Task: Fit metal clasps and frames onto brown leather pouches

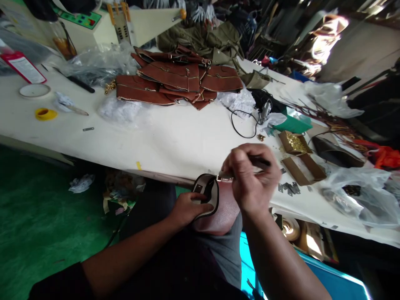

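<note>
My left hand (187,207) grips a pinkish-brown leather piece (218,210) with a black-edged flap, held over my lap at the table's near edge. My right hand (251,179) is closed around a dark thin tool (261,161), its tip at a small metal fitting (224,178) on the top of the leather piece. Both hands are close together, just below the white table (175,137).
A pile of brown leather pieces (178,81) lies at the back of the table. Small cardboard boxes with gold hardware (295,143) sit right of my hands, with metal clips (289,188), plastic bags (359,196), a black cable (242,123), a yellow tape roll (46,113). Green floor lies left.
</note>
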